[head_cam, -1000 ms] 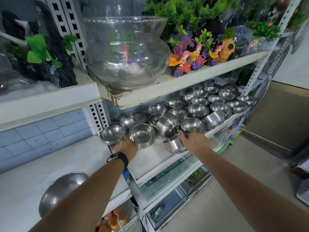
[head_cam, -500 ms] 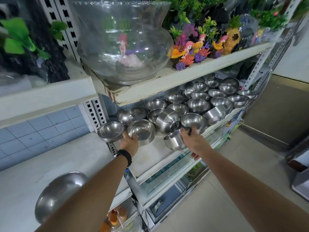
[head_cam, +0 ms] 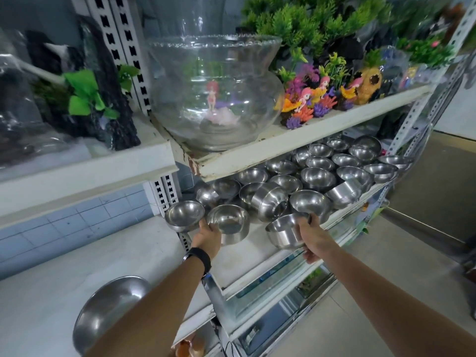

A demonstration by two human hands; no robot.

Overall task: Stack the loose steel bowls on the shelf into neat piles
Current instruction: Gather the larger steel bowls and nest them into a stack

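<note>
While both arms reach to the white middle shelf [head_cam: 247, 256] in the head view, the left hand [head_cam: 207, 234] sits between two bowls at the shelf's left end. It holds the shallow round steel bowl [head_cam: 184, 215] by the rim, with the thumb raised and the fingers hidden behind the metal. This bowl hangs past the shelf's corner post, just beside the deeper straight-sided steel bowl [head_cam: 228, 225] standing at the shelf front. A black wristband [head_cam: 199, 257] circles the left wrist.

The right hand [head_cam: 313, 239] grips the tilted steel bowl [head_cam: 284, 234] at the front edge, thumb hooked over the rim and fingers curled underneath. Behind it, loose steel bowls [head_cam: 318, 176] crowd the shelf, some upright, some on their sides.

On the board above stands a clear glass fishbowl [head_cam: 213, 94] beside colourful plastic aquarium ornaments [head_cam: 316, 99]. A large steel basin [head_cam: 108, 307] lies on the pale counter [head_cam: 51, 279] at lower left.
</note>
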